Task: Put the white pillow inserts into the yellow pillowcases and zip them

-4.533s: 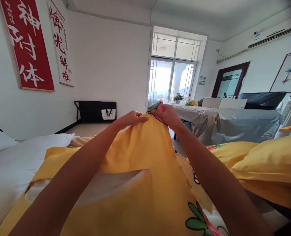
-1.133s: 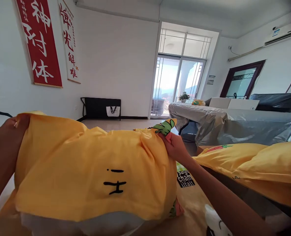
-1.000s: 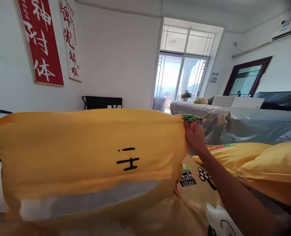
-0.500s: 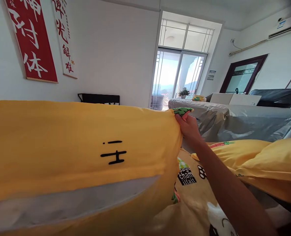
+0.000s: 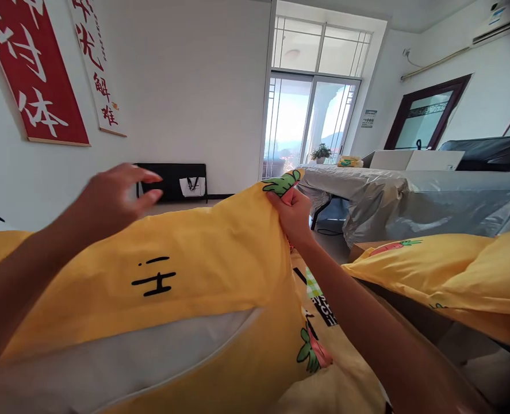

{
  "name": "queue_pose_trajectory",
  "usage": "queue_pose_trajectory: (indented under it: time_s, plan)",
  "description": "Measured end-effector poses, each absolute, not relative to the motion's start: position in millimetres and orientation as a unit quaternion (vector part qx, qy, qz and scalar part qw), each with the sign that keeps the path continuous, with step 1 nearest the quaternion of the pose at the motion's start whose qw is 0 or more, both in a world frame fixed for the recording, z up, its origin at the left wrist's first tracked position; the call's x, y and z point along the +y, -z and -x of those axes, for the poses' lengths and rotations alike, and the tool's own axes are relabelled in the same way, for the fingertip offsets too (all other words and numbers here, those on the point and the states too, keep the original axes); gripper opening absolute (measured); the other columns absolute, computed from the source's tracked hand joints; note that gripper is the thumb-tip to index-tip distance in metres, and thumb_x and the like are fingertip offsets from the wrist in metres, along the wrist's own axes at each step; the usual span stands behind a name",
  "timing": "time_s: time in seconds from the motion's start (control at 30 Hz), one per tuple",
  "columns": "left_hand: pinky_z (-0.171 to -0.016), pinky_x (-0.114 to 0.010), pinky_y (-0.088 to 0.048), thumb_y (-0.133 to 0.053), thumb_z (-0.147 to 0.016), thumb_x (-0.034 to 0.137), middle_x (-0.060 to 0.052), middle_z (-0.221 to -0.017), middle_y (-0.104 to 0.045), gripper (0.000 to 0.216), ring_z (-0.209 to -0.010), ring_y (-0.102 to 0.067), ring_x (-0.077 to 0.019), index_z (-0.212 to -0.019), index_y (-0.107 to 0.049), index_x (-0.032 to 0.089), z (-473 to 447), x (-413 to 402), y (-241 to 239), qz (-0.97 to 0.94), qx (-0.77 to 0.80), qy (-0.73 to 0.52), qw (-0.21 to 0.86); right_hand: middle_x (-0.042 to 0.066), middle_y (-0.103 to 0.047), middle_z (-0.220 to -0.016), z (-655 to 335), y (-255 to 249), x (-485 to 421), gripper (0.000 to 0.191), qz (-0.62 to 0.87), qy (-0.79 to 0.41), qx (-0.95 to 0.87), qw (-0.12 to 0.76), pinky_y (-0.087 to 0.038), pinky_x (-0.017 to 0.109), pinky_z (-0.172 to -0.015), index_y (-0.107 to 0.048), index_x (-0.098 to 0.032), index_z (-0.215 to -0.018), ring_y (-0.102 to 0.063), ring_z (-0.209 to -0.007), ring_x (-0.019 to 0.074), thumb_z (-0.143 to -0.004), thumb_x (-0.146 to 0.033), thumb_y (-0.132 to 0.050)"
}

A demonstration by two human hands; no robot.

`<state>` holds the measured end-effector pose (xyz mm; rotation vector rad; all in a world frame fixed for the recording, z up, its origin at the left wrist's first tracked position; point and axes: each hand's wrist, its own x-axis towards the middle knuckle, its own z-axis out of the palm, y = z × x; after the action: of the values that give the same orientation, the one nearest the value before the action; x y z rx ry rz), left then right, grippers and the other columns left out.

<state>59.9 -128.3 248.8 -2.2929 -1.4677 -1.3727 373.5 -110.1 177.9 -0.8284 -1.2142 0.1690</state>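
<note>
A yellow pillowcase (image 5: 220, 253) with black "Hi!" lettering and carrot prints fills the lower left of the head view. Its opening gapes along the side towards me, and a white pillow (image 5: 142, 351) shows inside. My right hand (image 5: 295, 213) pinches the pillowcase's upper right corner, where green carrot leaves are printed. Just above the top edge of the case, my left hand (image 5: 119, 192) hovers with thumb and fingers apart, holding nothing. Below the case lies tan printed bedding (image 5: 336, 368), partly covered by my right forearm.
Another yellow pillow (image 5: 453, 264) lies at the right on a brown box-like surface. Behind it stands a table under clear plastic sheeting (image 5: 431, 195), with a white box (image 5: 414, 159) on top. A black bench (image 5: 160, 178) with a white bag (image 5: 192, 186) is by the far wall.
My left hand has come into view above the pillowcase. My right hand has shifted left with the corner, now pulled up into a peak. The view has also moved.
</note>
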Motion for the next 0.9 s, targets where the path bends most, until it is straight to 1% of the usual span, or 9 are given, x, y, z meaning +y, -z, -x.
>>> queue_pose_trajectory:
  time_s: [0.1,0.2,0.3,0.4,0.47,0.6,0.7,0.8,0.9]
  plan:
    - [-0.094,-0.032,-0.041,-0.072,-0.068,0.047,-0.009,-0.126,-0.058,0.064,-0.115,-0.053,-0.0271,-0.122,-0.057,0.016,-156.0,-112.8,-257.5,0.888,-0.367,0.277,-0.01,-0.001,-0.06,-0.075,-363.2,-191.1,-113.3,0.022,0.364,0.022,-0.574,0.733,-0.044,0.026,-0.066,-0.057,-0.018,-0.082,-0.052,-0.071,0.0131,-0.075,-0.038,-0.064]
    - [-0.066,-0.025,-0.044,-0.072,-0.067,0.042,-0.008,-0.092,-0.067,0.037,-0.08,-0.062,-0.021,-0.089,-0.065,0.013,-222.1,-103.2,-259.6,0.911,-0.315,0.214,-0.157,0.0,-0.059,-0.075,-371.4,-194.0,-122.3,0.024,0.385,0.027,-0.58,0.717,-0.045,0.027,-0.068,-0.054,-0.019,-0.082,-0.053,-0.072,0.0137,-0.076,-0.04,-0.063]
    - [-0.051,-0.022,-0.037,-0.065,-0.075,0.03,-0.003,-0.068,-0.06,0.018,-0.057,-0.054,-0.0118,-0.072,-0.061,0.013,-246.1,-103.2,-254.1,0.888,-0.267,0.254,-0.274,0.002,-0.063,-0.083,-393.2,-172.0,-138.5,0.039,0.394,-0.124,-0.589,0.695,-0.049,0.029,-0.067,-0.055,-0.021,-0.096,-0.058,-0.075,0.0162,-0.073,-0.05,-0.066]
    - [-0.048,-0.021,-0.033,-0.063,-0.077,0.026,0.0,-0.062,-0.056,0.015,-0.052,-0.049,-0.0087,-0.07,-0.061,0.013,-252.7,-105.6,-246.6,0.868,-0.261,0.296,-0.301,0.005,-0.068,-0.089,-410.6,-125.7,-158.2,0.053,0.389,-0.377,-0.626,0.561,-0.052,0.034,-0.071,-0.059,-0.022,-0.104,-0.063,-0.08,0.0208,-0.065,-0.055,-0.072]
    - [-0.046,-0.02,-0.032,-0.065,-0.076,0.027,0.001,-0.06,-0.055,0.015,-0.049,-0.047,-0.0076,-0.069,-0.061,0.013,-256.5,-103.7,-243.1,0.862,-0.263,0.306,-0.307,0.006,-0.069,-0.086,-415.5,-94.9,-167.4,0.05,0.399,-0.446,-0.632,0.493,-0.052,0.036,-0.073,-0.065,-0.019,-0.096,-0.064,-0.078,0.0227,-0.064,-0.057,-0.072]
    - [-0.041,-0.019,-0.03,-0.071,-0.071,0.036,0.002,-0.055,-0.054,0.023,-0.044,-0.044,-0.0067,-0.071,-0.065,0.014,-258.5,-89.6,-238.6,0.844,-0.283,0.312,-0.332,0.004,-0.067,-0.072,-423.9,-69.4,-168.0,0.043,0.464,-0.312,-0.65,0.515,-0.048,0.03,-0.062,-0.064,-0.017,-0.07,-0.06,-0.069,0.0205,-0.071,-0.059,-0.063]
    - [-0.04,-0.019,-0.033,-0.076,-0.066,0.041,0.001,-0.057,-0.059,0.029,-0.045,-0.049,-0.0083,-0.073,-0.069,0.014,-253.0,-79.8,-236.7,0.826,-0.3,0.305,-0.367,0.003,-0.064,-0.065,-435.5,-72.4,-162.5,0.047,0.492,-0.27,-0.674,0.48,-0.044,0.026,-0.054,-0.059,-0.016,-0.06,-0.057,-0.063,0.0183,-0.072,-0.062,-0.059]
    - [-0.044,-0.02,-0.039,-0.079,-0.062,0.04,0.001,-0.061,-0.063,0.03,-0.05,-0.055,-0.0102,-0.073,-0.071,0.014,-250.7,-76.9,-238.3,0.807,-0.296,0.315,-0.403,0.003,-0.065,-0.069,-438.5,-66.3,-164.9,0.045,0.467,-0.318,-0.637,0.525,-0.048,0.028,-0.06,-0.061,-0.017,-0.065,-0.059,-0.066,0.0188,-0.072,-0.062,-0.06]
    - [-0.045,-0.02,-0.04,-0.08,-0.061,0.039,0.001,-0.06,-0.064,0.029,-0.05,-0.055,-0.01,-0.074,-0.072,0.015,-255.0,-76.9,-242.7,0.802,-0.285,0.33,-0.408,0.004,-0.069,-0.085,-426.2,-44.7,-176.8,0.044,0.409,-0.431,-0.613,0.52,-0.052,0.032,-0.071,-0.066,-0.019,-0.088,-0.063,-0.077,0.0211,-0.064,-0.055,-0.072]
